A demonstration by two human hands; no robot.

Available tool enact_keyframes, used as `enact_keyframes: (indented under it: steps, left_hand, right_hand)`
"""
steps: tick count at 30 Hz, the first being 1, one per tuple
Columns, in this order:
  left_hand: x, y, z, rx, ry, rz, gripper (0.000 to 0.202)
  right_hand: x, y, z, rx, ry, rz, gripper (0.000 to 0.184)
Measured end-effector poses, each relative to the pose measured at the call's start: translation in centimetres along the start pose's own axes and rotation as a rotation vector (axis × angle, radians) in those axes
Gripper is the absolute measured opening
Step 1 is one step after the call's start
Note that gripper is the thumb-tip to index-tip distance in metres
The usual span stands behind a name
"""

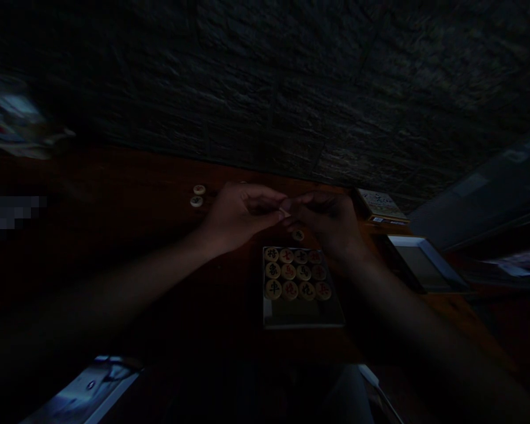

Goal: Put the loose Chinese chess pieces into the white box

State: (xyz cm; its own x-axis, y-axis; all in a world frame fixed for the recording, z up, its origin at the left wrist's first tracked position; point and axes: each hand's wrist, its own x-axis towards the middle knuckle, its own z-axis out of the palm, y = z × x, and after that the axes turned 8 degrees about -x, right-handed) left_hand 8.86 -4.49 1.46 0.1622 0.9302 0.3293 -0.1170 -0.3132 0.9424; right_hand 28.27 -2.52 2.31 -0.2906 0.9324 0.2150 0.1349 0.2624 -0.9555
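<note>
Above the table, my left hand (238,218) and my right hand (333,219) meet, fingertips closed together. Between them shows the pale edge of a small disc, likely a Chinese chess piece (285,212), mostly covered by the fingers. Just beneath, another round wooden piece (298,235) lies on the table. Nearer to me is an open box tray (304,324) with several Chinese chess pieces (288,271) in neat rows, marked in red and black characters. My right wrist passes close to the tray's right side. Two more pieces (197,196) lie left of my left hand.
A dark stone wall (265,88) rises behind the wooden table (128,182). On the right are a printed box (382,206) and an empty lid-like tray (424,265). Blurred plastic-looking items (13,112) stand at far left. The scene is very dim.
</note>
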Motion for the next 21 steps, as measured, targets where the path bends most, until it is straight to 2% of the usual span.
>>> enact_keyframes:
  steps: [6,21]
  left_hand:
    - [-0.1,1.0,0.2,-0.003,0.105,-0.087,0.022]
    - [-0.4,1.7,0.4,0.004,0.112,-0.110,0.022]
  right_hand:
    - [0.3,-0.2,-0.3,0.069,-0.044,0.028,0.036]
    - [0.3,-0.1,-0.5,0.110,-0.095,0.007,0.026]
